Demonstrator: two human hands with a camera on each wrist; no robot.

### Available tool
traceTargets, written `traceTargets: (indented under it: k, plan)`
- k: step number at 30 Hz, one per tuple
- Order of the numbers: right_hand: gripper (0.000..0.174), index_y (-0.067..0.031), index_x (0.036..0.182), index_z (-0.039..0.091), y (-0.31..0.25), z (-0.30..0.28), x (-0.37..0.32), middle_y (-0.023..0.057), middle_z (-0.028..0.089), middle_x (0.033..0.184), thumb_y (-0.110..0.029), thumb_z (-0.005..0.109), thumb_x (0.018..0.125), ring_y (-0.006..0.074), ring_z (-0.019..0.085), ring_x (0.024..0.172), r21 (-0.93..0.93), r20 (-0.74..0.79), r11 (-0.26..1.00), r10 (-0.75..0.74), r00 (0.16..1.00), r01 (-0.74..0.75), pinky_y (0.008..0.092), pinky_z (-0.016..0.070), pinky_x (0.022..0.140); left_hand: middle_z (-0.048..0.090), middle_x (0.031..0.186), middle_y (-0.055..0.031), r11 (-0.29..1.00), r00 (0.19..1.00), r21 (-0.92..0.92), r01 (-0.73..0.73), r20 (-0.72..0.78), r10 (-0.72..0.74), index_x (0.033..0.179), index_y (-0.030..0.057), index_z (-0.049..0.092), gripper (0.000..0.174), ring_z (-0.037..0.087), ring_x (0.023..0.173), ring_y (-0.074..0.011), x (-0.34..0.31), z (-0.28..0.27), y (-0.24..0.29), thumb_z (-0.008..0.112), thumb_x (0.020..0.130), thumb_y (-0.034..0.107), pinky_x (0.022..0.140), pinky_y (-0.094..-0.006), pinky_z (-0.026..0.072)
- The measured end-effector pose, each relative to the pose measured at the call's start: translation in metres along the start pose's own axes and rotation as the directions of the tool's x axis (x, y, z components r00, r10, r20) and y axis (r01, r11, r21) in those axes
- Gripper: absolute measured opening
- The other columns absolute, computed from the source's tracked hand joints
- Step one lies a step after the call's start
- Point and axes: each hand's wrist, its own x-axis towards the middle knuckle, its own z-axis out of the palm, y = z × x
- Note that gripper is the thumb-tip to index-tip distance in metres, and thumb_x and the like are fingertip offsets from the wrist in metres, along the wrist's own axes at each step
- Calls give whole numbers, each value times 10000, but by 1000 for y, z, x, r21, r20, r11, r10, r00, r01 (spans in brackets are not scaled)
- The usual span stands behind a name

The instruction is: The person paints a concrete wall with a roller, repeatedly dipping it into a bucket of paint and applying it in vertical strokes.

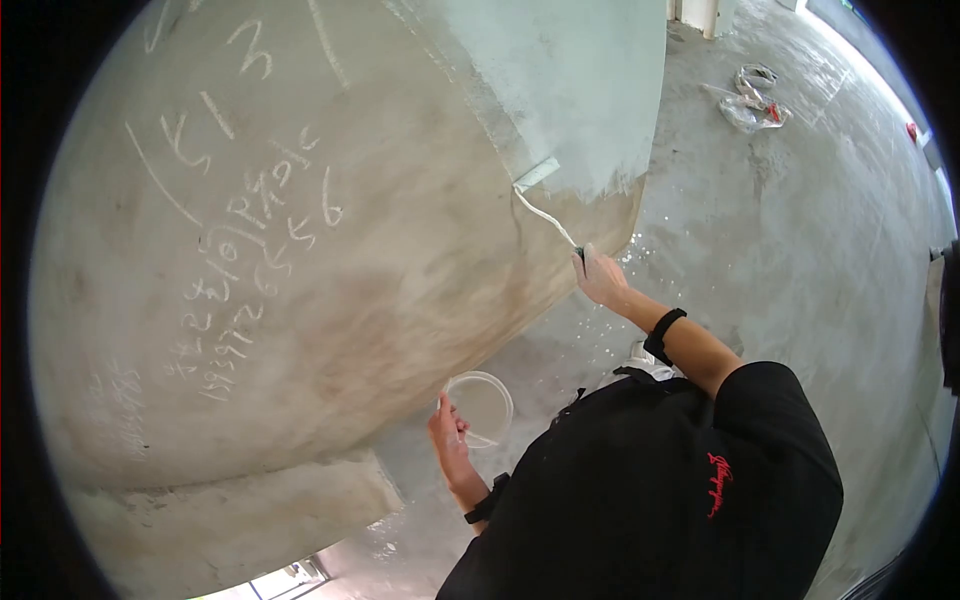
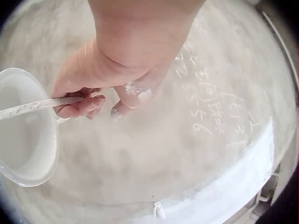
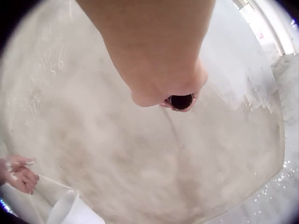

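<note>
My right hand (image 1: 602, 277) grips the dark handle of a paint roller (image 1: 538, 174), whose bent frame (image 1: 545, 214) is coated in pale paint. The roller head lies against the wall, along the border between pale paint and bare plaster. In the right wrist view the round end of the handle (image 3: 181, 102) pokes out from the fist. Lower down, my left hand (image 1: 452, 432) holds a white plastic bucket (image 1: 511, 410) by its bail handle (image 2: 35, 108), fingers curled round it. Pale paint shows inside the bucket. White smears mark the left thumb and fingers.
The bare plaster wall (image 1: 350, 300) bears chalk numbers (image 1: 230, 290); its upper right is coated with pale paint (image 1: 590, 90). White drips spot the grey floor (image 1: 780, 270) beside the wall's edge. A plastic bag (image 1: 745, 112) with things in it lies farther off.
</note>
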Motion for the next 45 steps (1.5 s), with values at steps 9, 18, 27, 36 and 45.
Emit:
traceTargets:
  k: [9, 18, 27, 36, 45]
  plan:
    - [323, -19, 931, 434, -68, -59, 33, 240, 589, 649, -339, 442, 972, 461, 572, 624, 2, -198, 982, -186, 962, 190, 537, 442, 574, 377, 522, 22, 1000, 1000, 24, -12, 24, 11, 822, 8, 541, 493, 394, 442, -96, -4, 7, 1, 665, 855, 484, 449, -238, 366]
    - [364, 21, 848, 464, -218, -178, 59, 189, 536, 514, -324, 474, 962, 374, 566, 483, -139, -425, 892, -445, 788, 430, 422, 454, 434, 393, 540, 16, 995, 998, 97, -39, 57, 34, 824, -11, 551, 492, 392, 455, -95, -6, 17, 8, 644, 876, 469, 456, -247, 364]
    - [353, 7, 865, 455, -194, -146, 52, 186, 563, 535, -330, 455, 968, 375, 583, 494, -37, -329, 931, -355, 875, 363, 437, 468, 442, 351, 550, 27, 990, 995, 137, -32, 93, 19, 921, -48, 521, 526, 369, 474, -92, -17, 30, 26, 654, 873, 459, 493, -260, 358]
    - [347, 21, 952, 439, -62, -68, 6, 247, 589, 630, -325, 457, 962, 442, 588, 611, -49, -20, 997, -62, 998, 61, 512, 462, 552, 378, 558, 23, 979, 997, 202, -24, 78, 8, 867, -20, 545, 505, 392, 472, -97, -17, 49, 35, 643, 875, 475, 498, -257, 378]
    - [391, 29, 923, 468, 1, -15, -6, 270, 614, 704, -353, 403, 975, 465, 607, 681, -88, 125, 991, 115, 985, -104, 526, 479, 626, 408, 563, 16, 973, 996, 228, -27, 91, 7, 792, 13, 559, 481, 399, 476, -99, -12, 50, 25, 623, 886, 480, 479, -254, 369]
